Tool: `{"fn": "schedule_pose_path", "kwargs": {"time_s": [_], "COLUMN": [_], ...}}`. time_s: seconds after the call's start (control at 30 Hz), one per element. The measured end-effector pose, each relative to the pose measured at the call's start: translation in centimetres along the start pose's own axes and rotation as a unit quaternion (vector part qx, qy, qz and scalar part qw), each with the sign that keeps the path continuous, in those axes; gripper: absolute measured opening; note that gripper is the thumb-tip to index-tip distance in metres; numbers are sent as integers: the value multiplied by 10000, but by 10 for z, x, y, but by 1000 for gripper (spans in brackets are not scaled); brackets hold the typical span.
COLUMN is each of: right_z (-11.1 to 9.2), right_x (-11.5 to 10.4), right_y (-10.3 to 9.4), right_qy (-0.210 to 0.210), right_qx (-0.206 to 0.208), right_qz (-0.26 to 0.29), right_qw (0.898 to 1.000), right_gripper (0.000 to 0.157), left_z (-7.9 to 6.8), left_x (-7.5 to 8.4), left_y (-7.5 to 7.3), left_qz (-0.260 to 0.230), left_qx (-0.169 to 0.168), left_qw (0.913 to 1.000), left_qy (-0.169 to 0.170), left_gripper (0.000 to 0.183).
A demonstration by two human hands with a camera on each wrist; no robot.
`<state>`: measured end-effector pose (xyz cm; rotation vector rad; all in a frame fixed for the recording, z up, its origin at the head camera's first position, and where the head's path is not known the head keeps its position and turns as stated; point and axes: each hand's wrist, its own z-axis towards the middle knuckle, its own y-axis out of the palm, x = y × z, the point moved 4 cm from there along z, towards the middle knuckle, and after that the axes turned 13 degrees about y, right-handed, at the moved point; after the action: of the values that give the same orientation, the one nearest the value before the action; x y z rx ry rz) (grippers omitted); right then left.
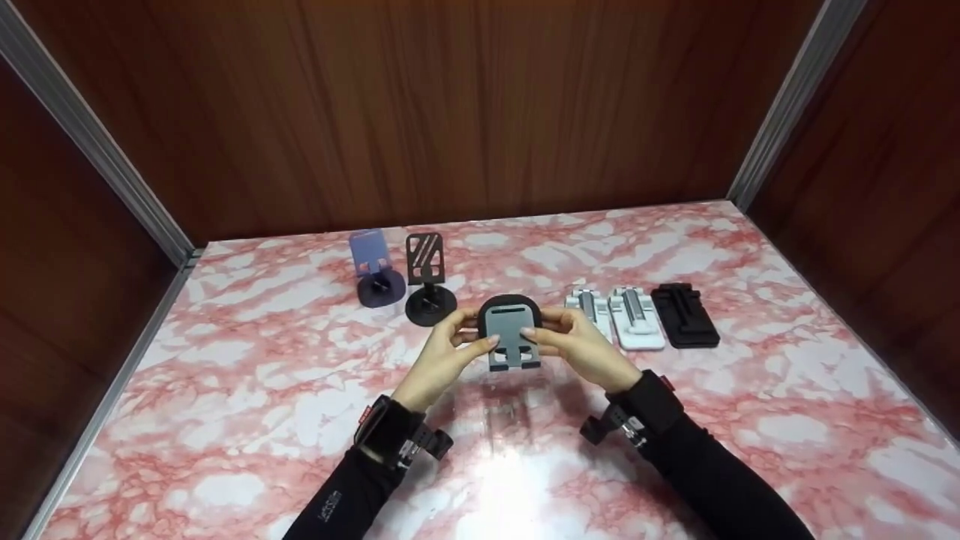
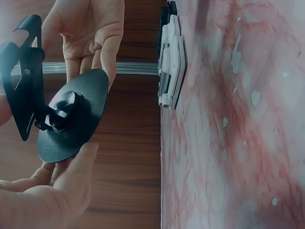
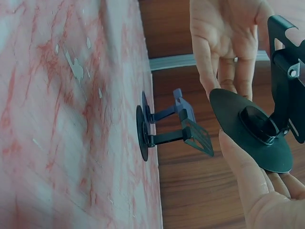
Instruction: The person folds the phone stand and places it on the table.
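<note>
Left hand (image 1: 442, 356), right hand (image 1: 589, 349): curled, pinching grey-and-black, metal-looking phone stand (image 1: 504, 322) left/right | we judge light, stiff; hold disc base (image 3: 232, 114) rim.

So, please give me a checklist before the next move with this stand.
1. Held stand gripped: ok; left hand and right hand hold it.
2. Held stand off the table: ok; wrist views show its round base in the air.
3. Held stand folded flat, if wanted: not ok; base and grey plate stand apart.
4. Purple stand and black upright stand on their bases: ok.
5. White folded stands and black folded stand lying down: ok.
6. Hinge tightness: cannot tell.
</note>
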<state>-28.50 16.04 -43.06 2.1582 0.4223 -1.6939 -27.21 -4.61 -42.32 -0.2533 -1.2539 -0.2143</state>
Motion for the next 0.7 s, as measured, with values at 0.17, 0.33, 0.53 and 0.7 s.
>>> {"fn": "schedule_pose_path", "kwargs": {"time_s": [0.17,0.33,0.53,0.7], "right_z": [0,-1,0,1], "right_x": [0,-1,0,1], "right_y": [1,1,2,3], "right_qy": [13,-47,-118,-111], "right_qx": [-80,-112,-100,22], "right_qz": [10,32,-131,-215], "right_qw": [10000,9999,9998,9997], "right_gripper": [50,52,55,54], "left_z": [0,1,1,1], "left_x": [0,1,1,1], "left_y": [-1,-1,-2,-2], "left_qz": [237,517,758,946], "left_qx": [-10,8,94,115], "left_qw": [9997,9985,9967,9947], "left_qy": [48,200,286,393], "left_gripper": [51,48,47,45]}}
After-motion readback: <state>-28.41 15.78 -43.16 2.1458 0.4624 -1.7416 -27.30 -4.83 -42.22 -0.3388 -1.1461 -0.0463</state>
